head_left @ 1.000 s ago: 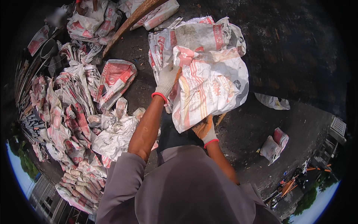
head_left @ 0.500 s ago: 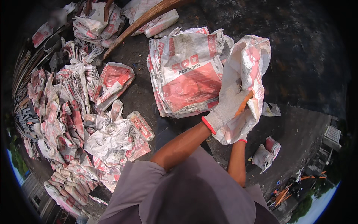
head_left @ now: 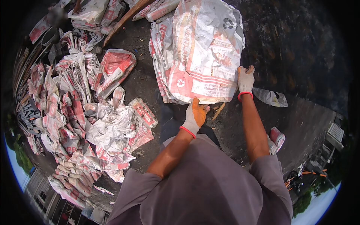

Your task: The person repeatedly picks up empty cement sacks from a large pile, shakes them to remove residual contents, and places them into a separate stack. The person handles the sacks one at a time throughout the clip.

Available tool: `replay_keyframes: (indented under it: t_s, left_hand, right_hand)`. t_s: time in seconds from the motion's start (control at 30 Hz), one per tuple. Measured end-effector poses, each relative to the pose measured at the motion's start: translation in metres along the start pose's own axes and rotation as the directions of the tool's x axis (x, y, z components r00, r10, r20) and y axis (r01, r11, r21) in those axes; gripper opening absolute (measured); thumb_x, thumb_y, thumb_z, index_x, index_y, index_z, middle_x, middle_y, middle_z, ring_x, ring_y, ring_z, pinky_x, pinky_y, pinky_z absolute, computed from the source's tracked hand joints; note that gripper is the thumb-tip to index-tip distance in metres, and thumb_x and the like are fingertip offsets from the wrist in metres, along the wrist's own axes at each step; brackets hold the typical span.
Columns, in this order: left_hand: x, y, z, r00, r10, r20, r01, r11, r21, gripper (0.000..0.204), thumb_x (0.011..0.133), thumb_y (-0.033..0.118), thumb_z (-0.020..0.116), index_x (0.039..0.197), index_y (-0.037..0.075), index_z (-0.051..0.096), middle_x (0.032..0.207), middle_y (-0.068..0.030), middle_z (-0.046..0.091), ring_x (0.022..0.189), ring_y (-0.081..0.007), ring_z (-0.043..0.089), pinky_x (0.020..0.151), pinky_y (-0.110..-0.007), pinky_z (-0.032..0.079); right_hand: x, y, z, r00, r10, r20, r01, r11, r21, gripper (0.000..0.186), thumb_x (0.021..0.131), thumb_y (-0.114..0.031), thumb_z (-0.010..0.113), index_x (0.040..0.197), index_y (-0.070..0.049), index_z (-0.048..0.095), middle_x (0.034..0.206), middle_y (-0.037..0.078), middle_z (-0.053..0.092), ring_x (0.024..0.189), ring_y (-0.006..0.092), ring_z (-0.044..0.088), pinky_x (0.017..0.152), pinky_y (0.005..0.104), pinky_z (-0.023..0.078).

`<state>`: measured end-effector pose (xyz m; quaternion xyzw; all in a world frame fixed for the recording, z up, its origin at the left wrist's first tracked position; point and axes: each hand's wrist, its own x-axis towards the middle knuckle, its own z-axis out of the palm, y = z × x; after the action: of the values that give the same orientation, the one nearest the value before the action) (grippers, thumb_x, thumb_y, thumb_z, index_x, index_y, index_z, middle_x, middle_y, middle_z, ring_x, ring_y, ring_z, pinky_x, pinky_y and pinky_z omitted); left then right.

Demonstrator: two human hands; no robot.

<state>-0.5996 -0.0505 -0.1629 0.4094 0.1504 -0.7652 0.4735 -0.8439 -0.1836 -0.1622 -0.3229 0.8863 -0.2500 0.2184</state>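
Note:
A white paper sack with red and pale stripes (head_left: 206,56) lies flat atop a stack of similar flattened sacks (head_left: 160,63). My left hand (head_left: 195,117), in a white knit glove with orange palm, grips the top sack's lower edge. My right hand (head_left: 246,79), gloved alike, is at the sack's right edge, its fingers half bent and somewhat apart, touching or nearly touching it.
Crumpled sack piles (head_left: 73,123) cover the left. Behind are bundled sacks (head_left: 90,15) with a person's arm (head_left: 77,6), and a wooden board (head_left: 125,22). A dark sheet (head_left: 296,56) spans upper right; small bags (head_left: 276,139) and a white scrap (head_left: 270,96) lie rightward.
The top sack, folded up at the right half a second ago, now lies spread on the stack. My left hand has moved down-left, and my right hand has come up beside the sack.

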Motion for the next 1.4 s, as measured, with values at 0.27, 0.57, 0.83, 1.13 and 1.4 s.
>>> replay_keyframes:
  t_s: [0.27, 0.57, 0.83, 1.13, 1.4]
  left_hand:
    - [0.057, -0.029, -0.053, 0.966, -0.229, -0.120, 0.221, 0.972, -0.082, 0.060, 0.095, 0.059, 0.046, 0.130, 0.011, 0.046, 0.124, -0.0141, 0.055, 0.109, -0.0316, 0.056, 0.082, -0.041, 0.049]
    - [0.008, 0.009, -0.007, 0.955, -0.278, 0.103, 0.286, 0.955, -0.077, 0.056, 0.099, 0.051, 0.043, 0.127, 0.003, 0.049, 0.121, -0.0162, 0.059, 0.102, -0.0295, 0.060, 0.080, -0.040, 0.053]
    - [-0.013, 0.023, 0.030, 0.886, -0.463, 0.003, 0.435, 0.835, 0.338, 0.059, 0.097, 0.058, 0.042, 0.120, 0.004, 0.048, 0.117, -0.0131, 0.058, 0.093, -0.0249, 0.061, 0.076, -0.035, 0.049]
    - [0.024, 0.143, -0.013, 0.986, 0.166, -0.017, -0.038, 0.326, 0.945, 0.028, 0.093, 0.031, 0.064, 0.091, 0.004, 0.060, 0.074, -0.0023, 0.063, 0.056, -0.0097, 0.057, 0.048, -0.024, 0.043]
    - [0.091, 0.091, -0.057, 0.949, -0.031, -0.314, 0.268, 0.604, 0.751, 0.025, 0.090, 0.025, 0.063, 0.100, 0.003, 0.057, 0.074, 0.0008, 0.055, 0.059, -0.0114, 0.052, 0.052, -0.026, 0.042]
  right_hand:
    - [-0.126, 0.054, 0.012, 0.951, 0.309, -0.025, -0.309, 0.951, -0.018, 0.080, 0.085, -0.050, 0.066, 0.145, -0.005, 0.035, 0.139, 0.022, 0.045, 0.115, 0.0380, 0.055, 0.089, 0.0446, 0.049]
    - [-0.082, 0.047, 0.022, 0.823, 0.446, 0.353, -0.486, 0.231, 0.843, 0.059, 0.087, -0.027, 0.069, 0.136, -0.014, 0.039, 0.123, 0.010, 0.051, 0.093, 0.0239, 0.059, 0.063, 0.0313, 0.044]
    - [-0.006, 0.065, 0.023, 0.985, 0.162, -0.054, -0.106, 0.829, 0.548, 0.073, 0.079, 0.008, 0.062, 0.144, 0.002, 0.029, 0.145, 0.014, 0.041, 0.123, 0.0237, 0.052, 0.097, 0.0297, 0.046]
    - [-0.035, -0.006, -0.013, 0.987, -0.145, -0.071, 0.159, 0.795, 0.586, 0.062, 0.087, 0.010, 0.052, 0.145, 0.003, 0.031, 0.146, 0.013, 0.042, 0.135, 0.0217, 0.041, 0.111, 0.0312, 0.031]
    - [-0.028, 0.017, 0.009, 0.992, 0.113, -0.054, -0.059, 0.804, 0.591, 0.059, 0.083, 0.012, 0.056, 0.139, 0.002, 0.038, 0.136, 0.013, 0.049, 0.123, 0.0208, 0.051, 0.102, 0.0295, 0.041]
